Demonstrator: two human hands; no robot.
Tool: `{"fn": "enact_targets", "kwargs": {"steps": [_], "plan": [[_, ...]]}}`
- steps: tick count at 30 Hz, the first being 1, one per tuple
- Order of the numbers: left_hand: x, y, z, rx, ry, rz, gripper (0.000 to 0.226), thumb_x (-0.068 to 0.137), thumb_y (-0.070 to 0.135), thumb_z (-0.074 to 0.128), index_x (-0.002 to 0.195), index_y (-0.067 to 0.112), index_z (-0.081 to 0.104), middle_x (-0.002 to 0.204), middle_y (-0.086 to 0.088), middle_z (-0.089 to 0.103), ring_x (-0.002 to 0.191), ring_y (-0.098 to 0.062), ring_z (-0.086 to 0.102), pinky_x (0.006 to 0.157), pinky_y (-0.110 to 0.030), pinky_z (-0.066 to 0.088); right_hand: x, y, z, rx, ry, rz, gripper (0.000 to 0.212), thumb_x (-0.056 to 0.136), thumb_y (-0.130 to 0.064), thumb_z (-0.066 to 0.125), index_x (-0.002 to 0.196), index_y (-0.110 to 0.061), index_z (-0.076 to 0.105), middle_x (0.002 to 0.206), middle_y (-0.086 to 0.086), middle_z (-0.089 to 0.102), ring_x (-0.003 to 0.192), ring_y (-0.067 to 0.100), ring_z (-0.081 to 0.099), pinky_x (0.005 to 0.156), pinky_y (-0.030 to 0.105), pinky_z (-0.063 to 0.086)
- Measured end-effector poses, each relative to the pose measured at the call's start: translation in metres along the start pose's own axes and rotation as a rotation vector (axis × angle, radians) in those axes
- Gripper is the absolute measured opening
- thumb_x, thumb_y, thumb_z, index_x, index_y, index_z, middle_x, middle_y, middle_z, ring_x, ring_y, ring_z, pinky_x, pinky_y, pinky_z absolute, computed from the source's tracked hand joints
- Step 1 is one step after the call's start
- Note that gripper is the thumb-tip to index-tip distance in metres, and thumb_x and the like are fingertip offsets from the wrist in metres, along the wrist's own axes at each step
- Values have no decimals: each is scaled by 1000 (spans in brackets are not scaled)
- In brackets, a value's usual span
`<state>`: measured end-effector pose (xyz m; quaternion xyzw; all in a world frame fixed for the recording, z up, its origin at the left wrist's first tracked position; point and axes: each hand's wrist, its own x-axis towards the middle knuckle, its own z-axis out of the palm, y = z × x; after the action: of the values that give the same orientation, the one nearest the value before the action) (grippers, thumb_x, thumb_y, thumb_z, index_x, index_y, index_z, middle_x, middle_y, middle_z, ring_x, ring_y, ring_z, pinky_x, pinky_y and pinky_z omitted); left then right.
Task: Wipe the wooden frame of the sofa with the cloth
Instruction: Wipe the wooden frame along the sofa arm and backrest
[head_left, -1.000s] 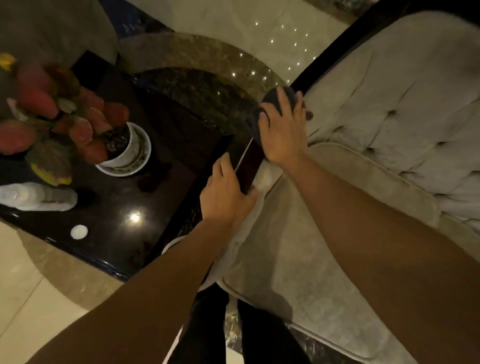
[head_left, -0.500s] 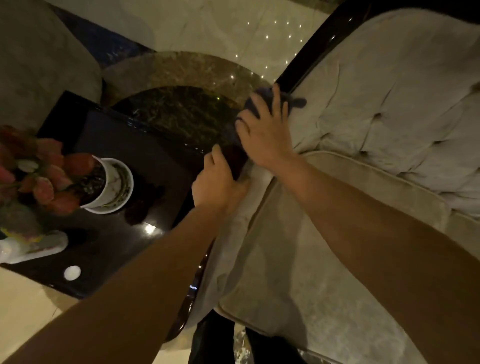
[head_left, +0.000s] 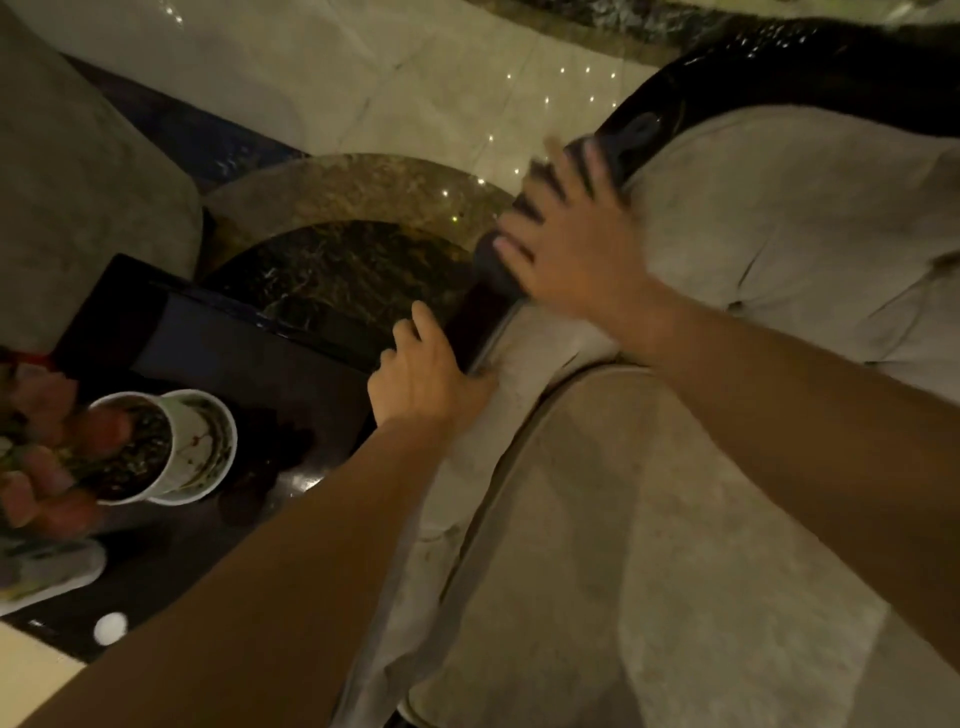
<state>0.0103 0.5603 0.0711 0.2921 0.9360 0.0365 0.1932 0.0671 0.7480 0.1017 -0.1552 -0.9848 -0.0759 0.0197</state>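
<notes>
The sofa's dark glossy wooden frame (head_left: 654, 130) runs from the armrest front up along the left side of the beige tufted back. My right hand (head_left: 566, 244) lies flat on a dark cloth (head_left: 491, 262), pressing it onto the frame; the hand is blurred with motion and most of the cloth is hidden under it. My left hand (head_left: 426, 374) rests on the frame's lower front end (head_left: 475, 325), fingers curled over its edge, holding nothing else.
A black glossy side table (head_left: 218, 358) stands left of the sofa with a white pot of pink flowers (head_left: 171, 447) and a small white disc (head_left: 110, 627). A beige seat cushion (head_left: 649, 545) fills the lower right. Polished marble floor (head_left: 395, 93) lies beyond.
My right hand has slid the cloth further up the frame, away from me. The left hand has stayed on the frame's lower end, and the view has shifted toward the sofa back.
</notes>
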Motion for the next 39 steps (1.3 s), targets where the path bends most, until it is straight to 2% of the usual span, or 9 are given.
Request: {"fn": "enact_targets", "kwargs": {"steps": [4, 7, 10, 13, 16, 23, 28, 31, 39], "plan": [[13, 17, -4, 42, 48, 14, 105, 75, 79, 51, 150, 12, 18, 140, -15, 46, 112, -39, 58, 75, -43, 45, 20, 13, -16, -72, 4, 309, 52, 102, -45, 30, 115, -18, 73, 142, 17, 57, 148, 45, 26, 120, 64, 11], [18, 19, -4, -32, 27, -14, 94, 78, 74, 52, 144, 12, 26, 132, -14, 51, 109, -40, 59, 79, -44, 46, -3, -47, -5, 29, -99, 112, 50, 102, -45, 27, 119, -26, 70, 147, 11, 53, 150, 42, 19, 120, 62, 6], [19, 23, 0, -67, 82, -32, 81, 78, 77, 47, 130, 16, 37, 116, -10, 60, 95, -38, 64, 73, -43, 46, 5, -7, -13, -23, -94, -81, 51, 103, -48, 27, 120, -23, 68, 138, 15, 59, 143, 41, 34, 121, 59, 8], [24, 23, 6, -18, 106, -66, 80, 75, 83, 36, 123, 19, 40, 102, -6, 62, 82, -34, 65, 65, -40, 42, 40, 78, -20, -177, 42, 204, 54, 101, -48, 31, 112, -15, 72, 120, 22, 65, 122, 44, 52, 116, 62, 22], [23, 24, 7, -5, 132, -38, 75, 75, 82, 33, 116, 20, 40, 93, -5, 62, 73, -32, 63, 61, -38, 37, 36, 74, -28, -112, 58, 477, 50, 101, -44, 32, 107, -16, 73, 124, 19, 64, 130, 45, 46, 119, 62, 19], [19, 24, 3, 38, 151, 2, 78, 80, 83, 27, 120, 17, 42, 90, -10, 68, 75, -34, 66, 59, -36, 38, 7, 5, -19, 47, -93, -42, 49, 106, -44, 24, 121, -28, 67, 145, 11, 54, 146, 40, 28, 123, 55, 5], [21, 24, 4, 27, 123, -29, 62, 78, 83, 26, 95, 23, 33, 67, 2, 44, 61, -29, 53, 59, -36, 36, 26, 107, -43, -90, 24, 369, 50, 104, -47, 24, 126, -23, 63, 140, 15, 54, 137, 42, 38, 120, 57, 14], [20, 24, 3, 38, 117, -29, 60, 80, 81, 29, 95, 23, 33, 70, 0, 47, 61, -28, 52, 58, -36, 37, 24, 91, -43, -38, 39, 523, 48, 105, -44, 25, 128, -24, 62, 149, 14, 47, 146, 45, 26, 122, 59, 8], [23, 19, 7, 67, 163, 29, 75, 88, 70, 38, 132, 9, 43, 102, -14, 69, 85, -37, 67, 62, -39, 41, 7, -13, -11, 30, -139, -57, 52, 105, -45, 20, 119, -28, 67, 143, 10, 55, 144, 41, 30, 122, 58, 6]]}}
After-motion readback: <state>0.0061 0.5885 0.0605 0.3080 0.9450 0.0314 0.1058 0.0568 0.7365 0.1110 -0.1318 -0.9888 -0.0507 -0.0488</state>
